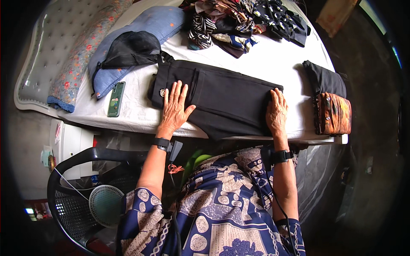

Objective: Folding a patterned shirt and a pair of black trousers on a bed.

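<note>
A pair of black trousers (235, 91) lies folded lengthwise on the white bed sheet (260, 55), with a round metal button at its left, waistband end. My left hand (174, 106) rests flat on the trousers beside that button, fingers stretched out. At the other end, my right hand (276, 112) lies along the folded edge with its fingers extended. Neither hand grips the cloth. Just beyond the waistband sits a black bra-like garment or cap (132, 50), whose kind I cannot make out, on a blue pillow (164, 23).
A green phone (115, 99) lies left of the trousers. Folded clothes, one black (326, 79) and one orange-patterned (335, 114), are stacked at the right edge. A heap of crumpled clothes (230, 21) is at the back. A black chair (72, 205) holding a green basket (106, 205) stands lower left.
</note>
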`<action>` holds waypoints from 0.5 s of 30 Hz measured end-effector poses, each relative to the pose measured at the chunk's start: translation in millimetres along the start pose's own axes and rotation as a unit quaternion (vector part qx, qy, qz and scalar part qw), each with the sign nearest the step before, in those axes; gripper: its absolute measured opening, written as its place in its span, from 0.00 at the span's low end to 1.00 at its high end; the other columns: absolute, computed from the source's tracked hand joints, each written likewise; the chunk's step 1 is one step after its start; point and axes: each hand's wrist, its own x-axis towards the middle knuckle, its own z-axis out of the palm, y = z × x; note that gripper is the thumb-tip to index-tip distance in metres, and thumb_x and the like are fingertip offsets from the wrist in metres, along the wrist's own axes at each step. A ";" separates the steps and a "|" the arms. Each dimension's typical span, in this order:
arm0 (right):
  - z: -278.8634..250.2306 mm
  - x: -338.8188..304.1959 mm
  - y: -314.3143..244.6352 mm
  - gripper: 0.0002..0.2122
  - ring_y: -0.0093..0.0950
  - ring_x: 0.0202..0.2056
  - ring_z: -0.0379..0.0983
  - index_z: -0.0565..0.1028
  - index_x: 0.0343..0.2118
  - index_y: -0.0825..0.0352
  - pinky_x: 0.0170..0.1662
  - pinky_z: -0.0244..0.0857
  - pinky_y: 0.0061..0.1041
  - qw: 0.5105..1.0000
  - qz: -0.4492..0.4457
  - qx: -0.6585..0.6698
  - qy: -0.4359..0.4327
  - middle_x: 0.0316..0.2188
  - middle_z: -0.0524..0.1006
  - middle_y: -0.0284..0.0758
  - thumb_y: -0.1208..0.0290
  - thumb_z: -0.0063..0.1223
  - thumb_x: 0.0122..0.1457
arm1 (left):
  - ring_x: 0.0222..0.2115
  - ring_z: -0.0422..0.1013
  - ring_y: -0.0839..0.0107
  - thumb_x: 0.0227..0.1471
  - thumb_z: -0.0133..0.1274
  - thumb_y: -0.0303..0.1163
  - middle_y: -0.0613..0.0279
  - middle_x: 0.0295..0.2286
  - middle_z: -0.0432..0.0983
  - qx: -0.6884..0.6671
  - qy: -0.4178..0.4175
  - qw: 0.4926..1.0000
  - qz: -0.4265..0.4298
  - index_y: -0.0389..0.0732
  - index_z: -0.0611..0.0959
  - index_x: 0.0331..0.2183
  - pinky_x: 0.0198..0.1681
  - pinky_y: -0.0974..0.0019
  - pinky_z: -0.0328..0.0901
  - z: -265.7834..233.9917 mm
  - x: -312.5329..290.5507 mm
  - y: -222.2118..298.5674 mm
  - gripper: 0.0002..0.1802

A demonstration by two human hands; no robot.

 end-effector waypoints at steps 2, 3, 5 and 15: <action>-0.3 -0.3 0.4 0.21 0.38 0.59 0.57 0.65 0.55 0.65 0.61 0.48 0.39 1.000 -0.002 0.006 0.005 0.58 0.63 0.39 0.76 0.45 0.57 | 0.63 0.43 0.52 0.56 0.39 0.58 0.47 0.62 0.45 -0.027 0.023 0.999 -0.011 0.40 0.55 0.62 0.64 0.48 0.39 2.7 -1.7 -3.0 0.42; 0.9 -0.2 -0.6 0.20 0.38 0.59 0.58 0.65 0.54 0.65 0.61 0.49 0.39 1.000 0.000 0.003 0.006 0.58 0.64 0.39 0.76 0.45 0.56 | 0.63 0.43 0.51 0.57 0.39 0.57 0.47 0.62 0.46 -0.059 0.029 0.997 -0.030 0.39 0.56 0.61 0.64 0.49 0.39 3.5 -3.1 -6.0 0.41; 1.7 0.2 -0.8 0.20 0.39 0.59 0.58 0.66 0.53 0.66 0.61 0.49 0.40 1.000 0.001 -0.002 0.011 0.57 0.65 0.40 0.75 0.45 0.56 | 0.63 0.44 0.51 0.58 0.40 0.54 0.47 0.61 0.48 -0.091 0.028 0.995 -0.036 0.38 0.59 0.60 0.64 0.49 0.40 2.2 -3.3 -9.2 0.37; -14.0 19.6 -38.3 0.21 0.39 0.61 0.55 0.66 0.53 0.67 0.63 0.42 0.47 0.998 -0.001 -0.056 -0.025 0.57 0.64 0.42 0.71 0.47 0.55 | 0.63 0.46 0.56 0.53 0.51 0.32 0.51 0.60 0.53 -0.097 0.012 0.993 0.069 0.37 0.64 0.57 0.64 0.49 0.41 -21.1 59.0 95.5 0.30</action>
